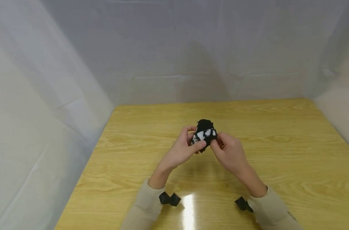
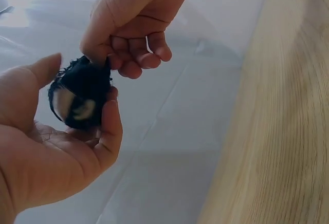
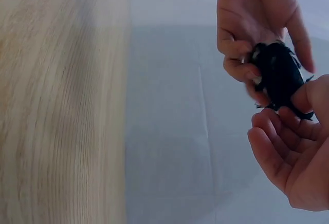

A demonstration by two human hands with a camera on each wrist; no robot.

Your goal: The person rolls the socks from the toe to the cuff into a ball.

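From the head camera, both hands meet above the middle of the wooden table [image 1: 278, 153], lifted off its surface. Between them is a small balled-up black-and-white cloth bundle [image 1: 204, 134], perhaps a rolled sock. The left hand [image 1: 181, 150] cups it from the left with curled fingers and the thumb laid across its front; the right hand [image 1: 230, 153] pinches its right edge. White sheeting [image 1: 62, 80] walls the table on three sides, and beige sleeves with black wrist straps show at the bottom.

In the left wrist view, the left hand [image 2: 46, 152] cradles the cloth bundle [image 2: 79, 98] in its half-closed palm, thumb raised on one side and fingertips pressing the other. The right hand [image 2: 131, 21] comes from above, thumb and forefinger nipping a tuft of dark fabric at the top, the other fingers curled beneath.

In the right wrist view, the cloth bundle [image 3: 277, 77] sits in the left hand's [image 3: 252, 18] curled fingers, while the right hand [image 3: 293, 157] holds its lower edge between thumb and bent fingers.

The step in hand looks like working the bundle's outer layer, either tucking or peeling it. The next move calls for a steady left-hand hold while the right hand draws its pinch of fabric.
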